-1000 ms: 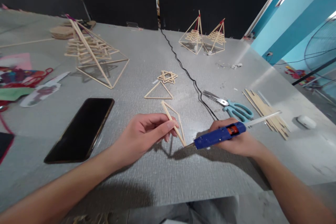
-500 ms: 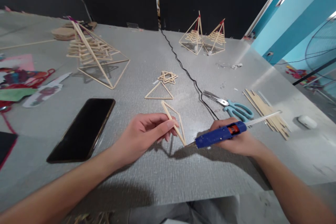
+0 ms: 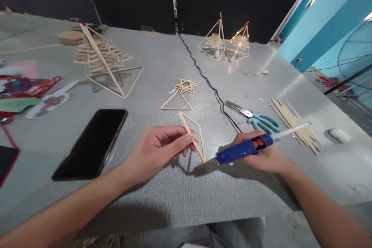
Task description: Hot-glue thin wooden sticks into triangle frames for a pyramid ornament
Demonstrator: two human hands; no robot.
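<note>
My left hand [image 3: 159, 148] pinches a small triangle of thin wooden sticks [image 3: 195, 133], held tilted just above the grey table [image 3: 180, 197]. My right hand [image 3: 263, 155] grips a blue hot glue gun [image 3: 243, 149] with a white glue stick [image 3: 290, 130] poking out of its back. The gun's nozzle touches the triangle's lower corner. A flat stick triangle [image 3: 176, 102] and a stick star [image 3: 185, 85] lie just beyond my hands.
A black phone [image 3: 90, 143] lies to the left, teal scissors [image 3: 255, 118] and loose sticks [image 3: 295, 124] to the right. A black cable [image 3: 209, 85] crosses the table. A large stick pyramid [image 3: 101, 60] stands far left, two small ones [image 3: 228, 40] at the back. Coloured paper scraps [image 3: 26, 93] lie at the left edge.
Both hands have stayed almost still with the nozzle at the triangle's corner. Small lights now glint on the two far pyramids.
</note>
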